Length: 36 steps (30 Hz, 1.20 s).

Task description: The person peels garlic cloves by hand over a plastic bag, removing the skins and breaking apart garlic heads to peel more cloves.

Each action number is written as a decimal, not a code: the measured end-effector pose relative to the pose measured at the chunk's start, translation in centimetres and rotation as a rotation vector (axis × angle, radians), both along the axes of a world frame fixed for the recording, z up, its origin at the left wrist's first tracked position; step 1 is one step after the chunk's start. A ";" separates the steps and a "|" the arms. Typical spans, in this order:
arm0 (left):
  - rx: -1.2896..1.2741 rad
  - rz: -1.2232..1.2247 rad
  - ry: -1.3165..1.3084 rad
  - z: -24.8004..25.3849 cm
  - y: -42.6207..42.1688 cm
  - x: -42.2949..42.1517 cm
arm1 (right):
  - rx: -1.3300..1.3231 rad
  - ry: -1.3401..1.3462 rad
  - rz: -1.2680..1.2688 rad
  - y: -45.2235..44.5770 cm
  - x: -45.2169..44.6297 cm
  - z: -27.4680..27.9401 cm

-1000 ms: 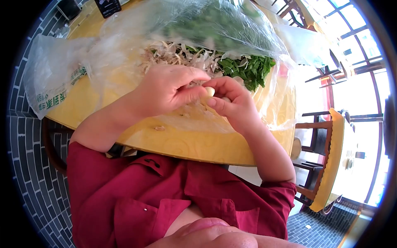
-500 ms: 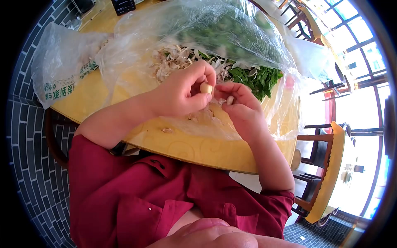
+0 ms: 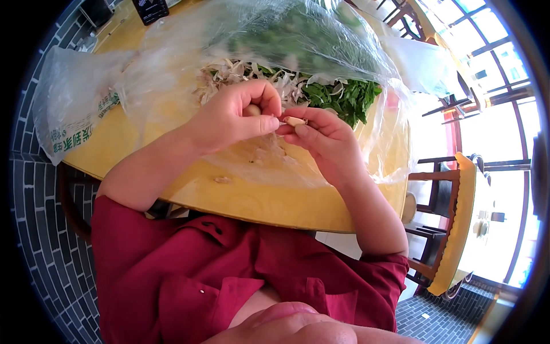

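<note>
- Room: grey brick wall on the left; tall bright windows on the far right
- Second table, yellow-edged cloth, stands to the right, well apart; dark wooden chairs beside it
- Work surface: table with a yellow patterned tablecloth, near edge curving just in front of the person's dark red shirt
- Left hand: fingers curled, a pale rounded clove tucked inside them, partly hidden; thumb and forefinger tips meet the near end of the right hand's piece, and whether they grip its skin cannot be told
- Right hand: thumb and fingers closed on a garlic clove, pale with brownish skin at the edge; it lies between the two hands, above the near-middle part of the table
- Both hands raised over the cloth, tips touching or almost so
- Garlic skins: loose papery heap just beyond the hands, lying against the leafy greens on its right
- Clear plastic bag covers the far part of the greens, film spread toward the near side
- White translucent bag with green print, crumpled at far left
- Skin scrap alone near the left front edge
- Dark rectangular object with light markings at the far left edge; exact kind unclear
</note>
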<state>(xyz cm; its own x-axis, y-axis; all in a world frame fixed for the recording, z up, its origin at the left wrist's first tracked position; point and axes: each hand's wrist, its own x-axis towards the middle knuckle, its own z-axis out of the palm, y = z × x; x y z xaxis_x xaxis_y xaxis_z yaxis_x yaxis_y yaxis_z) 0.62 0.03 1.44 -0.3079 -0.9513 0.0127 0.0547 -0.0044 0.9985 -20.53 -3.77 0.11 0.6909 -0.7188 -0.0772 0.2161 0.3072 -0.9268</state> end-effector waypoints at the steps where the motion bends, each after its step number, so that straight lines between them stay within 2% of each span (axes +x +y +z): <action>1: -0.043 0.010 -0.074 0.2 0.1 -0.2 | -0.019 0.019 -0.008 0.1 0.0 -0.1; 2: -0.087 0.021 -0.149 0.2 0.2 -0.4 | -0.039 0.038 -0.015 0.1 0.0 -0.1; 5: -0.153 0.060 -0.142 -0.7 0.1 -0.5 | -0.113 0.086 -0.030 0.2 -0.1 -0.2; 8: -0.099 0.084 -0.138 -0.3 0.2 -0.4 | -0.115 0.055 -0.038 0.1 -0.2 -0.4; 17: -0.194 0.120 -0.280 -0.4 0.6 -0.6 | 0.156 -0.101 0.081 -0.5 -0.3 -0.5; 29: -0.225 0.121 -0.300 -0.7 0.4 -0.3 | 0.196 -0.152 0.099 -0.5 -0.3 -0.7; 36: -0.242 0.094 -0.411 -0.2 0.6 -0.1 | 0.184 -0.074 0.088 -0.3 -0.3 -0.6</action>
<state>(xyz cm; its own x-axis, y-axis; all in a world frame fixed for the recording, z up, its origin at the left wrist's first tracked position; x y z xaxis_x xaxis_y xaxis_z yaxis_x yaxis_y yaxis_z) 0.55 0.62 1.28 -0.2468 -0.9599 0.1327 -0.3555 0.2171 0.9091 -20.86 -4.04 -0.52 0.7592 -0.6338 -0.1481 0.2460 0.4901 -0.8362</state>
